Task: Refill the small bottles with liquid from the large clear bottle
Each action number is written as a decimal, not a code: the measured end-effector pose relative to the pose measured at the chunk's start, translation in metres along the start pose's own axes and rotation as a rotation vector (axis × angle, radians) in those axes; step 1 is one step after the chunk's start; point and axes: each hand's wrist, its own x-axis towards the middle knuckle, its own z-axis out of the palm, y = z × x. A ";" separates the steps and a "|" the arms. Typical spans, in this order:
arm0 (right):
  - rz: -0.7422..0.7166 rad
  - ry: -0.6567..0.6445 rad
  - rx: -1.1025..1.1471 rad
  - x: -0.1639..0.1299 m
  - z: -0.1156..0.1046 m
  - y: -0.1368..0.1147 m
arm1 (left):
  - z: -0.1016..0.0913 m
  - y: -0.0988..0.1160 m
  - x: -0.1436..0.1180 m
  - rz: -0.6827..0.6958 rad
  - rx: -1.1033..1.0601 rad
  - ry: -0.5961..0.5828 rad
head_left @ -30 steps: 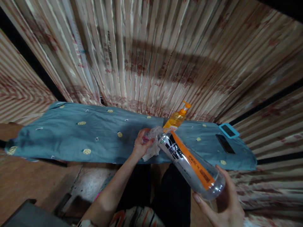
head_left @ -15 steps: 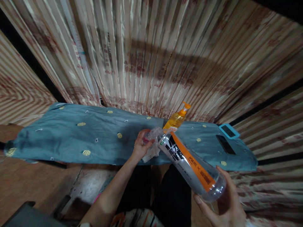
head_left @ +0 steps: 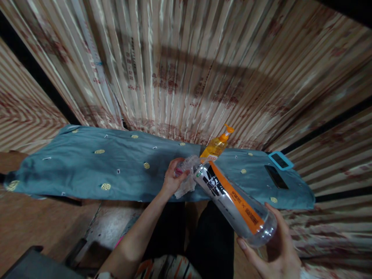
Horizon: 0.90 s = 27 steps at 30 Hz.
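My right hand (head_left: 276, 248) grips the base of a large clear plastic bottle (head_left: 232, 201) with a silver and orange label. The bottle is tilted, its neck end pointing up and left over the cloth. My left hand (head_left: 176, 176) is closed around a crinkled, see-through plastic piece (head_left: 188, 180) with some pink in it; its exact kind is unclear. This piece is right at the bottle's neck end, and whether the two touch cannot be made out. Just behind the neck stands an orange pump bottle (head_left: 215, 147) with yellow liquid, its lower part partly hidden.
A long narrow table is covered with a blue-green patterned cloth (head_left: 78, 166). On its right end lie a dark phone (head_left: 276, 177) and a light-blue-framed device (head_left: 280, 160). Pleated curtains (head_left: 180, 77) hang close behind. A dark chair-like object (head_left: 37, 263) is at lower left.
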 end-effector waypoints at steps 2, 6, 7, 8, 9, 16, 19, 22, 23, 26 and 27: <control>-0.002 0.003 -0.013 0.000 0.000 0.000 | 0.000 0.000 0.000 -0.001 -0.004 0.000; -0.001 -0.002 -0.007 0.001 -0.001 0.000 | 0.000 0.001 0.000 0.001 -0.009 0.010; -0.005 -0.003 -0.009 0.001 -0.002 0.001 | 0.000 0.001 0.000 -0.001 -0.006 0.011; -0.012 -0.006 -0.012 0.001 -0.002 0.001 | 0.001 0.000 0.000 -0.003 -0.003 0.012; -0.019 -0.007 -0.019 0.001 -0.002 0.001 | 0.001 0.000 0.000 -0.004 -0.002 0.012; -0.029 0.003 -0.031 0.001 -0.002 0.000 | 0.000 -0.001 0.000 0.000 -0.006 0.004; -0.005 -0.002 -0.017 0.001 -0.001 -0.001 | -0.001 -0.001 0.000 0.003 -0.004 -0.007; -0.001 -0.002 -0.014 0.000 -0.001 -0.001 | -0.001 0.000 0.000 0.005 -0.002 -0.007; -0.004 -0.002 -0.017 0.001 -0.001 -0.001 | -0.001 0.001 0.001 0.004 -0.001 -0.005; -0.007 0.001 -0.025 0.001 -0.002 -0.001 | -0.001 0.002 0.001 -0.001 0.002 0.000; -0.002 0.001 -0.021 0.001 -0.002 -0.001 | -0.001 0.002 0.001 -0.002 0.000 -0.002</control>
